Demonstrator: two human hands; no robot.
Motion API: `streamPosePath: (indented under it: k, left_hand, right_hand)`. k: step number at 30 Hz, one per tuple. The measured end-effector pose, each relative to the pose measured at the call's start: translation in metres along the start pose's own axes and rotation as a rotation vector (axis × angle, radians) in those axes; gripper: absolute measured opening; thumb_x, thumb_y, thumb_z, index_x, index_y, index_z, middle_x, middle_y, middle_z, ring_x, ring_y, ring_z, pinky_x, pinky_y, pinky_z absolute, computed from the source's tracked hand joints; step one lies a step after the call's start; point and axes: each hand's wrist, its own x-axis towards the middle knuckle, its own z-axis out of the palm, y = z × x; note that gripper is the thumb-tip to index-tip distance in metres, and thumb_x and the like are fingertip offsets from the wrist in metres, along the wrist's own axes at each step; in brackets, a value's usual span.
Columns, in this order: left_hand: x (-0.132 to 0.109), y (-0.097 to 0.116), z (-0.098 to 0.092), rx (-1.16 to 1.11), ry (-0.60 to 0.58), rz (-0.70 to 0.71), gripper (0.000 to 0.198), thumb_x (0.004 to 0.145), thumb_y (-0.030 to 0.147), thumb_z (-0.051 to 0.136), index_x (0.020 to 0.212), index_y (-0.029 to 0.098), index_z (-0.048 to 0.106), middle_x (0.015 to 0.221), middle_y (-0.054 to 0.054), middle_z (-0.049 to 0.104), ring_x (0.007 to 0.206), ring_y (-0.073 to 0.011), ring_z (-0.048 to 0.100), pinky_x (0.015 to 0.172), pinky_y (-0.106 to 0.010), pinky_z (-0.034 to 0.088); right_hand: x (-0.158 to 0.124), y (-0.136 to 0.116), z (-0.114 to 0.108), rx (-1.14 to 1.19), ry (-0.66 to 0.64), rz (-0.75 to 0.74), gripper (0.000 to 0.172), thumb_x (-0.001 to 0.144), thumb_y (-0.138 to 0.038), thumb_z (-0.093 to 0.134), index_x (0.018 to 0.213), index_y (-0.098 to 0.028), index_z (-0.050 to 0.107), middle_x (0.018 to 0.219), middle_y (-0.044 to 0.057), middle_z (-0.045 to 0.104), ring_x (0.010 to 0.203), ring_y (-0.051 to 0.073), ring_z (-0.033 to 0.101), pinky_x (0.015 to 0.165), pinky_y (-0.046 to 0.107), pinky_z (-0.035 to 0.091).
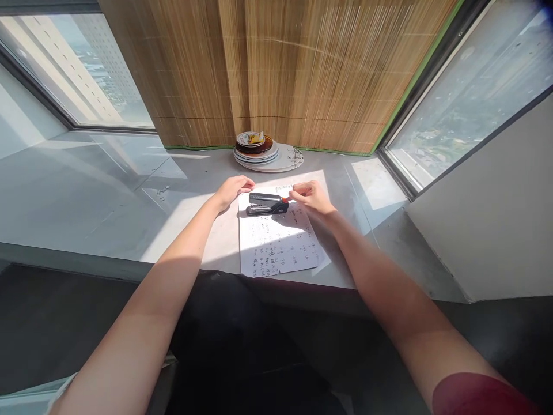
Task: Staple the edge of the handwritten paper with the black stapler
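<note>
A black stapler (pixel 266 205) with an orange-red part at its right end lies across the handwritten sheets of paper (pixel 276 248). Its upper arm is lifted from the base at the left end. My right hand (pixel 313 197) is closed in a pinch at the stapler's orange-red end, though the fingers cover the exact point of contact. At the top left corner of the paper rests my left hand (pixel 234 190), its fingers stretched toward the sheet and holding nothing visible. The paper's lower edge reaches close to the front of the ledge.
Behind the paper stands a stack of plates (pixel 257 153) with a small yellow packet (pixel 256 138) on top, beside an oval plate (pixel 287 158). A bamboo blind (pixel 280 75) hangs behind the grey ledge (pixel 173 178). Windows flank it on both sides.
</note>
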Motion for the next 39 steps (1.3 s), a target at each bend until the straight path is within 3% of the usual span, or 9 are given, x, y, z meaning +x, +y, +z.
streamPosePath:
  k: [7,12,14,17,21,25,29,32,39]
  left_hand:
    - [0.004,-0.001,-0.003,-0.091,-0.004,-0.038,0.023,0.096,0.032,0.067,0.088,0.016,0.081,0.099,-0.012,0.079,0.104,-0.0259,0.073,0.109,-0.045,0.056]
    - [0.003,0.0,-0.004,-0.134,-0.007,-0.058,0.023,0.096,0.03,0.066,0.087,0.015,0.081,0.099,-0.012,0.08,0.103,-0.0254,0.074,0.112,-0.046,0.055]
    - [0.002,0.001,-0.004,-0.152,-0.014,-0.057,0.023,0.096,0.03,0.066,0.089,0.014,0.081,0.1,-0.013,0.08,0.104,-0.0252,0.074,0.112,-0.045,0.054]
    - [0.002,0.001,-0.004,-0.17,-0.027,-0.043,0.023,0.096,0.031,0.068,0.09,0.014,0.082,0.101,-0.013,0.081,0.107,-0.0263,0.075,0.113,-0.046,0.054]
    - [0.002,0.0,-0.005,-0.146,-0.039,-0.049,0.024,0.096,0.034,0.069,0.09,0.014,0.081,0.1,-0.014,0.081,0.106,-0.027,0.075,0.112,-0.046,0.055]
    - [0.001,0.004,-0.004,-0.173,-0.004,-0.042,0.03,0.1,0.041,0.068,0.094,0.015,0.08,0.107,-0.015,0.082,0.11,-0.0273,0.077,0.113,-0.046,0.057]
    - [-0.002,0.016,-0.007,-0.297,-0.006,-0.057,0.044,0.106,0.058,0.064,0.107,0.015,0.075,0.115,-0.02,0.08,0.121,-0.0315,0.078,0.113,-0.049,0.061]
    - [-0.005,0.023,-0.012,-0.331,-0.072,-0.108,0.053,0.11,0.063,0.056,0.112,0.013,0.075,0.12,-0.025,0.079,0.132,-0.0365,0.074,0.113,-0.049,0.062]
    - [-0.008,0.021,-0.015,-0.359,-0.136,-0.198,0.052,0.113,0.055,0.051,0.111,0.01,0.078,0.121,-0.026,0.08,0.141,-0.0381,0.069,0.119,-0.048,0.061]
  right_hand:
    - [0.002,0.003,0.005,0.032,-0.001,0.012,0.044,0.087,-0.039,0.069,0.054,-0.024,0.045,0.056,-0.002,0.042,0.058,0.012,0.037,0.055,0.031,0.026]
    - [-0.001,-0.002,0.004,0.009,0.052,-0.056,0.044,0.098,-0.047,0.068,0.063,-0.023,0.063,0.063,0.001,0.056,0.064,0.016,0.049,0.064,0.033,0.04]
    - [0.0,-0.005,0.008,0.01,0.09,-0.083,0.037,0.102,-0.052,0.068,0.079,-0.023,0.074,0.08,0.004,0.069,0.076,0.02,0.059,0.072,0.036,0.048]
    - [0.005,-0.008,0.021,-0.008,-0.089,-0.074,0.032,0.094,-0.051,0.08,0.114,-0.026,0.08,0.115,0.008,0.079,0.098,0.026,0.068,0.085,0.042,0.056]
    - [0.006,-0.01,0.037,-0.104,-0.235,-0.087,0.028,0.087,-0.036,0.085,0.111,-0.023,0.081,0.103,0.007,0.081,0.094,0.027,0.072,0.09,0.046,0.058]
    - [0.003,-0.013,0.037,-0.11,-0.025,-0.138,0.028,0.091,-0.035,0.081,0.117,-0.024,0.081,0.108,0.007,0.083,0.093,0.027,0.075,0.088,0.045,0.061]
    - [0.003,-0.014,0.032,-0.219,0.219,-0.235,0.029,0.103,-0.031,0.067,0.127,-0.028,0.082,0.132,0.01,0.081,0.126,0.034,0.073,0.106,0.056,0.061]
    - [0.006,-0.014,0.03,-0.335,0.187,-0.334,0.032,0.106,-0.025,0.061,0.129,-0.033,0.082,0.139,0.006,0.08,0.142,0.034,0.067,0.122,0.063,0.051]
    - [0.011,-0.006,0.03,-0.453,0.093,-0.399,0.037,0.112,-0.026,0.053,0.133,-0.04,0.08,0.14,-0.001,0.08,0.141,0.032,0.066,0.123,0.066,0.047]
